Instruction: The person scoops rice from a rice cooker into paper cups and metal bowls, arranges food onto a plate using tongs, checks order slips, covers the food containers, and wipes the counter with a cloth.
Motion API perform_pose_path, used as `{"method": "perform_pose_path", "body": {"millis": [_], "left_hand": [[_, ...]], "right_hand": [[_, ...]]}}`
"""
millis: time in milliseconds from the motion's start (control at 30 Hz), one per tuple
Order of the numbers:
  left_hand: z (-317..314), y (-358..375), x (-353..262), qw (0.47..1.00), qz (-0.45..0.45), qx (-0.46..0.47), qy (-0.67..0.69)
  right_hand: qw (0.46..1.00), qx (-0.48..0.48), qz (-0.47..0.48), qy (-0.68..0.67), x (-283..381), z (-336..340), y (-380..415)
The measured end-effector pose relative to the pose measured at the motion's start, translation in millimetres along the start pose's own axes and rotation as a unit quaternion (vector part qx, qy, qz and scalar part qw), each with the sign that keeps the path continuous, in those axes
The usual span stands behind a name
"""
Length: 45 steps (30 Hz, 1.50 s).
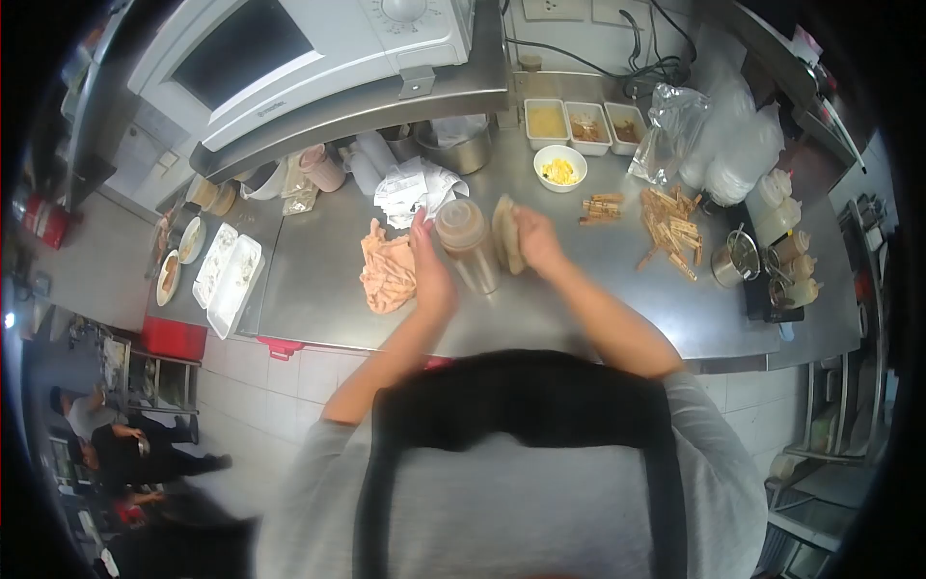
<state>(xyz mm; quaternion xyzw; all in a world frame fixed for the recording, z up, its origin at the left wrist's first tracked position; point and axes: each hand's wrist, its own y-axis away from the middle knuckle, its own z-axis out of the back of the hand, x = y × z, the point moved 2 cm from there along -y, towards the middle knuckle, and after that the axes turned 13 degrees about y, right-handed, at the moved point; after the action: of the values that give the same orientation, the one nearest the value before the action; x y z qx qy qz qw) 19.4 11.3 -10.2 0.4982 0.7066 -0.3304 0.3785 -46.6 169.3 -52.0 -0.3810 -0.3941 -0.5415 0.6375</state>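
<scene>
On the steel counter, a tall clear container with a pale round lid (465, 232) stands between my two hands. My left hand (431, 270) is upright at its left side, palm toward it, with the fingers stretched. My right hand (536, 238) grips a beige folded cloth or pad (505, 234), held just right of the container. An orange-pink cloth (388, 268) lies crumpled left of my left hand. Behind it sits a heap of white crumpled cloth or paper (419, 193). What is inside the container is blurred.
A white bowl of yellow food (559, 169) and three rectangular food tubs (585, 126) stand behind. Brown sticks (670, 230), a metal pot (736, 261) and squeeze bottles (799, 268) are right. An open foam box (229, 280) lies left. A microwave (289, 58) sits above.
</scene>
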Motion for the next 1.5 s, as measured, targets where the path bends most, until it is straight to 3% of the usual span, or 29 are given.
{"method": "perform_pose_path", "body": {"millis": [33, 67, 133, 167, 233, 400, 500, 567, 600, 667, 767, 833, 933, 967, 1033, 1100, 1133, 1200, 1267, 1367, 1467, 1500], "left_hand": [[-5, 8, 3, 0.999, -0.025, -0.042, -0.015], [-10, 14, 7, 0.995, -0.047, -0.084, -0.031], [-22, 21, 20, 0.997, -0.058, -0.054, 0.010], [-23, 23, 23, 0.997, -0.064, -0.041, 0.030], [-21, 19, 19, 0.997, -0.028, -0.037, 0.059], [-2, 1, 3, 0.989, 0.101, 0.031, 0.103], [18, -12, 11, 0.996, 0.043, 0.070, -0.016], [20, -5, 29, 0.982, -0.118, -0.035, -0.141], [20, -4, 44, 0.950, -0.182, -0.090, -0.236], [-12, 27, 28, 0.961, -0.122, -0.083, -0.232], [-16, 27, 18, 0.982, -0.137, -0.099, -0.081], [-6, 16, 12, 0.991, -0.116, -0.054, -0.038], [16, -6, 6, 0.998, -0.043, 0.046, -0.014], [22, -13, 5, 0.996, -0.016, 0.083, -0.014], [18, -8, 2, 0.991, -0.118, -0.009, -0.063], [13, 5, 11, 0.963, -0.190, -0.094, -0.166], [-1, 15, 12, 0.971, -0.151, -0.094, -0.159], [-8, 22, 10, 0.972, -0.163, -0.063, -0.158], [-5, 19, 10, 0.971, -0.182, -0.050, -0.147], [9, 8, 7, 0.983, -0.170, 0.033, -0.061], [29, -12, -4, 0.987, -0.031, 0.155, 0.015], [32, -8, -8, 0.988, -0.105, 0.080, -0.078]], "right_hand": [[0.991, -0.038, 0.005, -0.130, 16, 7, -5], [0.989, -0.040, 0.052, -0.129, 34, 8, -3], [0.981, -0.040, 0.142, -0.128, 73, -5, 15], [0.967, -0.101, 0.189, -0.139, 73, -19, 27], [0.953, -0.186, 0.178, -0.157, 44, -41, 37], [0.986, -0.038, 0.099, 0.131, -50, -52, 31], [0.952, 0.042, 0.113, 0.280, -67, -28, -8], [1.000, -0.029, 0.002, 0.010, 26, 4, 4], [0.999, -0.028, 0.028, -0.032, 52, 2, 6], [0.991, -0.027, 0.062, -0.119, 80, -8, 16], [0.957, -0.139, 0.159, -0.198, 47, -49, 40], [0.976, -0.131, 0.167, 0.041, -22, -63, 41], [0.961, 0.059, 0.078, 0.259, -68, -50, 27], [0.977, 0.065, 0.053, 0.197, -71, -38, 11], [0.995, 0.075, 0.002, 0.069, -59, -17, -17], [0.989, 0.026, 0.043, -0.142, 46, -6, 0], [0.968, 0.002, 0.060, -0.245, 80, -6, 11], [0.977, -0.087, 0.170, -0.092, 58, -27, 12], [0.965, -0.129, 0.210, -0.088, 42, -44, 21], [0.987, -0.023, 0.159, -0.026, -28, -61, 18], [0.968, 0.094, 0.132, 0.189, -70, -52, 2], [0.975, 0.088, 0.109, 0.175, -68, -43, -8]]}}
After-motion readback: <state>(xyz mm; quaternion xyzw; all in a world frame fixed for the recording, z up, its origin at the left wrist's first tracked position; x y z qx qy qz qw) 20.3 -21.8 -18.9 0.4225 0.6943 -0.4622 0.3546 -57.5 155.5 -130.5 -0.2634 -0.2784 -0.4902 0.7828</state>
